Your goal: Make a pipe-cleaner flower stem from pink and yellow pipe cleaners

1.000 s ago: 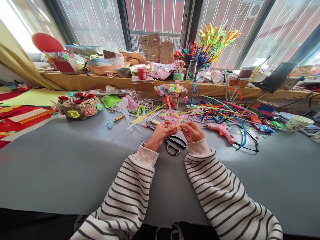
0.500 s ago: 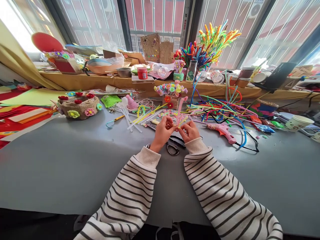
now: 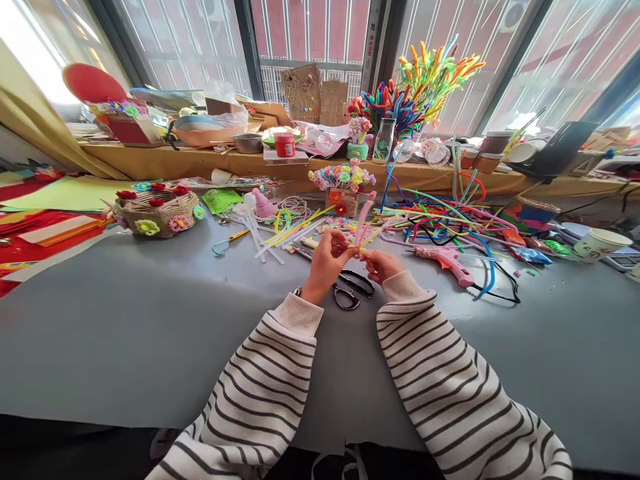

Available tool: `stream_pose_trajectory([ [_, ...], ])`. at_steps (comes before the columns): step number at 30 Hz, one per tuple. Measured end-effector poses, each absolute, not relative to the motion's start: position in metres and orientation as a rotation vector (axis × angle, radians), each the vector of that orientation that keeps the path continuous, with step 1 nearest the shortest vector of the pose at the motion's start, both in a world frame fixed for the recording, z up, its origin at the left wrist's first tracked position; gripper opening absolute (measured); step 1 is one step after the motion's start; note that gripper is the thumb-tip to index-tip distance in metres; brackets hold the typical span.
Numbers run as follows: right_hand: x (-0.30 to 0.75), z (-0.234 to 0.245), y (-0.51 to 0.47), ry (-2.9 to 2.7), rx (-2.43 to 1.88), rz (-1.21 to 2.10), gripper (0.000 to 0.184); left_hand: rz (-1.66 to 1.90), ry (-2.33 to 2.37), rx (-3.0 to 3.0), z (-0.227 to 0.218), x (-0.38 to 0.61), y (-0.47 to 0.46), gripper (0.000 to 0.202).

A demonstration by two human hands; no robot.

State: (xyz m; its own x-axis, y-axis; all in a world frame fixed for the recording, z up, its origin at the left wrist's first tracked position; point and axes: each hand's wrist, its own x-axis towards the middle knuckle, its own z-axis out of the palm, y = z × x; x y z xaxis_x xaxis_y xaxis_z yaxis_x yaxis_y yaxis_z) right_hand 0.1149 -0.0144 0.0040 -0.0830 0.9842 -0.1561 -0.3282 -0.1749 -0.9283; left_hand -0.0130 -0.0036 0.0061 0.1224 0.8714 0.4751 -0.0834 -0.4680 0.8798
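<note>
Pink pipe cleaners (image 3: 362,225) rise from between my fingertips over the middle of the table, with a pale yellow strand beside them. My left hand (image 3: 327,263) pinches them near the lower end, thumb and index finger pressed together. From the other side, my right hand (image 3: 385,265) has its fingers closed at the same low point, on what looks like the yellow strand; the exact grip is small and partly hidden. Below the hands lie black-handled scissors (image 3: 346,300), their blades partly covered by my left hand.
A pink glue gun (image 3: 450,265) with a black cord lies to the right, before a tangle of coloured pipe cleaners (image 3: 440,217). At the left are a woven basket (image 3: 159,217) and a blue-hooked tool (image 3: 230,242). A flower box (image 3: 343,200) stands behind; a paper cup (image 3: 600,245) is far right.
My right hand has shifted a little right and turned, so its fingers sit lower. More of the scissors' handles shows. The pink pipe cleaners lean slightly more to the right.
</note>
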Motion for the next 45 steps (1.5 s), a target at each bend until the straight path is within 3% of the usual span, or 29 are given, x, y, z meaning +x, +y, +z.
stream_pose_trajectory([
  [7, 0.115, 0.004, -0.016, -0.973, -1.148, 1.235, 0.027, 1.416, 0.734, 1.421, 0.006, -0.016, 0.0, 0.032],
  [19, 0.116, -0.003, -0.014, -1.004, -1.1, 1.281, 0.023, 1.277, 0.734, 1.26, 0.004, -0.015, -0.001, 0.036],
  [27, 0.11, -0.004, -0.015, -0.822, -0.94, 1.506, 0.029, 1.251, 0.728, 1.172, 0.007, -0.014, -0.003, 0.036],
  [34, 0.112, -0.006, -0.013, -0.896, -0.971, 1.468, 0.033, 1.22, 0.701, 1.095, 0.006, -0.015, -0.004, 0.036],
  [37, 0.113, -0.004, -0.013, -0.957, -1.065, 1.326, 0.034, 1.211, 0.709, 1.089, 0.006, -0.015, -0.003, 0.034],
  [42, 0.115, -0.001, -0.017, -1.228, -1.201, 0.791, 0.024, 1.261, 0.764, 1.085, 0.007, -0.016, -0.002, 0.034],
  [45, 0.115, 0.0, -0.019, -1.302, -1.216, 0.693, 0.024, 1.283, 0.774, 1.104, 0.007, -0.016, -0.002, 0.035],
])
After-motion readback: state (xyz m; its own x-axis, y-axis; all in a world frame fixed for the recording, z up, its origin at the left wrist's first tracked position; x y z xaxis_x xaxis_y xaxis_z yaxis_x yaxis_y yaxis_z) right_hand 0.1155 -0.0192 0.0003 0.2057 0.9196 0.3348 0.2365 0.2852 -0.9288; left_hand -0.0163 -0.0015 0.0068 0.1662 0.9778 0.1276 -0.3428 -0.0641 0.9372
